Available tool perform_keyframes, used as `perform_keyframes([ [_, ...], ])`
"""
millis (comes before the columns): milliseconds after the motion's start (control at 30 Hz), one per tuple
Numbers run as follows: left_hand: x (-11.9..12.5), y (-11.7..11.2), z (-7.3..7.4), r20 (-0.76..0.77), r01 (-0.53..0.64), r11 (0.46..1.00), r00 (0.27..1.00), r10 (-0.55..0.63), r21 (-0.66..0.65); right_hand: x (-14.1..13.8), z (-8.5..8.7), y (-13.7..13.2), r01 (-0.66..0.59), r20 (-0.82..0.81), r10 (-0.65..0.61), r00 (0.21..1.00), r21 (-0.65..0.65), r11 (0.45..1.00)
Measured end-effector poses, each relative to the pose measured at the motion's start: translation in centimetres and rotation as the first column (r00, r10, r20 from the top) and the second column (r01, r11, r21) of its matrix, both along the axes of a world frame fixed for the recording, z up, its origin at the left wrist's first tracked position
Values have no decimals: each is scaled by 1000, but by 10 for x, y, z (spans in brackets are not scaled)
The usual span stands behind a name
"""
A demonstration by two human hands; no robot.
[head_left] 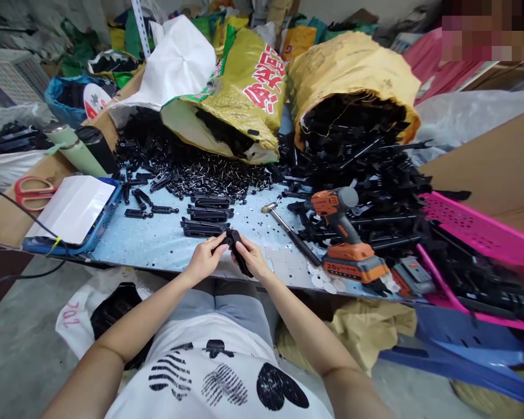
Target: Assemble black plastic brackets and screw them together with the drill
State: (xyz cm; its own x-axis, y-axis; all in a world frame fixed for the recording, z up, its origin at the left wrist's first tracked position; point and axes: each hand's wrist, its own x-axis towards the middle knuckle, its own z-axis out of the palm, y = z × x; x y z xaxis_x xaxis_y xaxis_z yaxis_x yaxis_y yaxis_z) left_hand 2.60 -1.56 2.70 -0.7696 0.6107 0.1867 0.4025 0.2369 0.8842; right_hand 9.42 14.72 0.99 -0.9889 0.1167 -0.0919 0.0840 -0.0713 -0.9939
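My left hand [205,256] and my right hand [253,259] meet at the near edge of the light blue table [166,241]. Together they grip a black plastic part [236,247], which slants down between the fingers. Just beyond the hands lie three finished-looking black assemblies [207,214] stacked in a row. A heap of small black pins and clips [201,169] spreads behind them.
An orange cordless drill [347,233] and a small hammer [288,227] lie right of the hands. Yellow sacks [353,70] spill black parts at the back. A pink basket [475,256] sits far right, a white box on a blue tray [72,209] and red scissors [32,191] left.
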Motion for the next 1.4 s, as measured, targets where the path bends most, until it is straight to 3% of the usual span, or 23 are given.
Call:
perform_keyframes([
  [100,5,-2,6,-145,-8,1000,989,6,-11,2,2,15,-99,-96,126,987,244,965],
  [167,10,2,11,-189,-38,999,981,40,14,5,3,17,-96,-147,157,977,353,931],
  [333,19,17,10,-223,-189,953,944,243,237,11,-1,-11,89,-261,-7,965,305,948],
  [400,20,16,1,-172,-193,960,958,230,205,5,-1,-15,16,-228,77,970,381,924],
  [467,21,10,-11,-33,-259,960,964,264,101,-11,3,-3,-116,-152,234,960,544,831],
  [533,22,1,-22,23,-356,934,934,357,-45,-40,9,29,-118,-37,217,976,743,659],
  [567,22,-4,-25,-33,-381,917,924,380,-117,-57,12,51,-59,6,98,995,831,553],
  [600,21,-8,-26,-140,-382,906,922,361,-181,-75,15,75,24,22,-106,994,911,411],
  [633,19,-11,-26,-270,-348,906,921,282,-243,-92,18,100,69,9,-323,946,971,230],
  [667,16,-12,-25,-383,-276,910,912,146,-309,-107,20,125,94,-15,-424,906,982,165],
  [733,8,-11,-21,-486,-74,887,856,-178,-456,-129,24,167,95,-29,-505,862,990,106],
  [767,4,-9,-20,-483,12,852,820,-308,-523,-136,25,182,90,-23,-503,864,990,110],
  [833,-3,-4,-20,-444,87,784,783,-435,-615,-143,28,199,75,-17,-479,878,992,103],
  [900,-8,-2,-23,-411,67,769,814,-411,-636,-140,32,200,89,-46,-447,893,993,76],
  [933,-9,-2,-25,-392,60,789,843,-368,-612,-135,34,195,114,-80,-430,899,992,53],
  [1000,-13,-2,-25,-287,75,882,930,-230,-466,-116,39,177,185,-169,-386,907,983,5],
  [1067,-21,1,-21,7,41,983,999,-40,-180,-86,44,147,348,-327,-296,897,937,18],
  [1100,-26,5,-17,226,-25,1000,974,27,-14,-67,46,129,460,-433,-231,871,885,76],
  [1167,-37,14,-7,639,-221,948,769,24,230,-30,49,92,601,-597,-112,794,745,288],
  [1233,-43,25,1,822,-378,871,567,-50,314,-1,49,59,490,-560,3,829,727,482],
  [1267,-42,31,4,840,-421,847,540,-55,326,9,48,47,374,-474,69,878,768,520],
  [1333,-33,38,6,786,-424,837,618,-12,346,19,46,33,116,-224,153,963,850,513],
  [1400,-20,41,5,630,-299,878,776,-5,374,19,45,34,-94,-6,184,983,845,526],
])
